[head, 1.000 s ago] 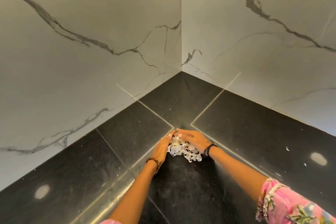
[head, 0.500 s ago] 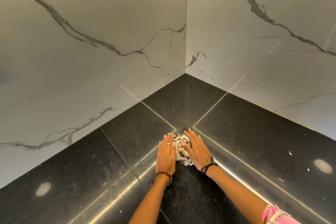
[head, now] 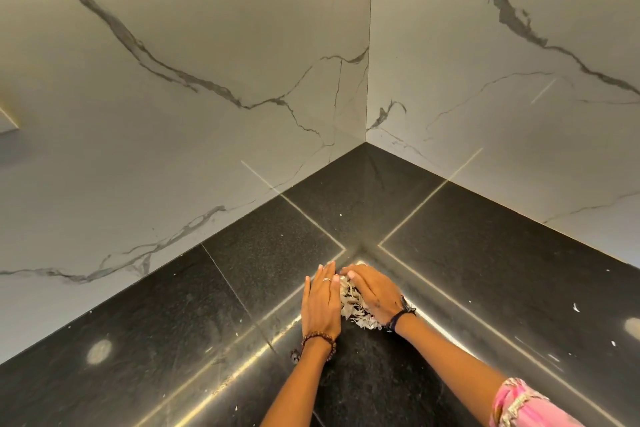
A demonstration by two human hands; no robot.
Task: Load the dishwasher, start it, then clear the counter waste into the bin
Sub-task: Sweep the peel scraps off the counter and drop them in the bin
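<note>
Both your hands, left (head: 320,302) and right (head: 374,293), fingers straight, press one scrap pile (head: 353,305) between them on the counter (head: 485,270), near its corner.

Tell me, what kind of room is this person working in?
Most likely a kitchen corner: a polished black stone counter meets veined white marble-look walls. Both hands, left and right, gather pale scraps on it.
</note>
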